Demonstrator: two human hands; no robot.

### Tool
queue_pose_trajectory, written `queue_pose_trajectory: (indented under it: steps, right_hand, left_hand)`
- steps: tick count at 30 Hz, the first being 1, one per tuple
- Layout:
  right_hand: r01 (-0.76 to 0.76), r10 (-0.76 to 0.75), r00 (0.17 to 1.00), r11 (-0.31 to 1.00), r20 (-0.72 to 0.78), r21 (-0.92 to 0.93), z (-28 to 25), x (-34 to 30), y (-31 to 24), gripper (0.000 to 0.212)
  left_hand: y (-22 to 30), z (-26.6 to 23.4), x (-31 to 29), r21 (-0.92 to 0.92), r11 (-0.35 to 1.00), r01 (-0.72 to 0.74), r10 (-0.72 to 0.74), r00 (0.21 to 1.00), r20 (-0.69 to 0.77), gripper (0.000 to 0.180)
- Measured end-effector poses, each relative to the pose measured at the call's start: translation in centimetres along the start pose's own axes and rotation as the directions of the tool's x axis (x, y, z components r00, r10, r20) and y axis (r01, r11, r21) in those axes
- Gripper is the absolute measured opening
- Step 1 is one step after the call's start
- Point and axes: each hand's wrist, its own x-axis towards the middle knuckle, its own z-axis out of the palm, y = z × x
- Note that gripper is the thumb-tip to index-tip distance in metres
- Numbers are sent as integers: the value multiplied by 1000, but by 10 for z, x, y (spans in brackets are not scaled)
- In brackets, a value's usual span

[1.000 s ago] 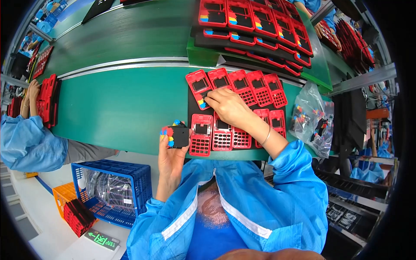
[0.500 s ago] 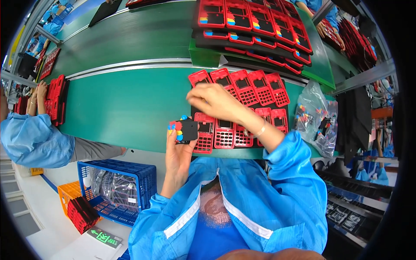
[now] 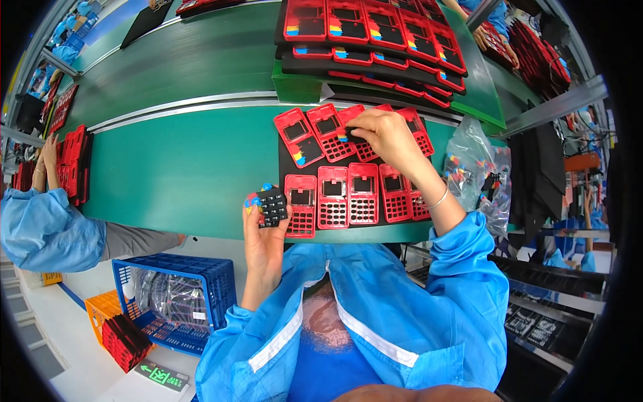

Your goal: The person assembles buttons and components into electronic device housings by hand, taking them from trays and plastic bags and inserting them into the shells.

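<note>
My left hand [image 3: 263,249] holds a small stack of black rubber keypads [image 3: 273,206], with red, blue and yellow patches along their left side. The top one shows its rows of keys. My right hand [image 3: 392,137] pinches another black keypad [image 3: 352,136] over the third red plastic casing in the back row, partly covering it. The leftmost back casing [image 3: 295,132] has a black sheet with coloured patches in its lower half. Beside it, a second casing [image 3: 327,127] shows open key holes. Several more red casings [image 3: 333,194] form the front row on a black board.
A stack of boards with red casings [image 3: 382,27] stands at the back right. A clear plastic bag of coloured parts [image 3: 469,167] lies at the bench's right end. On the floor at left sits a blue crate [image 3: 221,285]. Another person's blue sleeve [image 3: 47,221] is at left.
My right hand has moved right and away from me, and now shows a keypad in its fingers. The stack in my left hand now shows keys instead of a flat black face.
</note>
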Motion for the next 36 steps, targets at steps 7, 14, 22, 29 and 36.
queue_pose_trajectory:
  steps: [7,14,22,29,36]
  right_hand:
    - [39,-70,977,987,202,153,43,-1,34,18]
    - [158,-159,987,987,21,14,51,-10,29,23]
    - [377,-336,911,914,238,-153,39,-18,28,30]
    - [401,-278,891,851,359,-338,61,10,11,20]
    - [456,-331,861,838,385,-299,47,-2,6,14]
  left_hand:
    - [-6,-1,0,23,1000,15,-15,1000,-8,43]
    - [-5,2,-2,25,999,21,-21,1000,-12,44]
    - [-3,9,0,53,998,29,-27,999,-34,45]
    - [-11,13,1,25,997,79,-79,997,-6,42]
    - [-8,18,-5,39,998,47,-48,998,37,37]
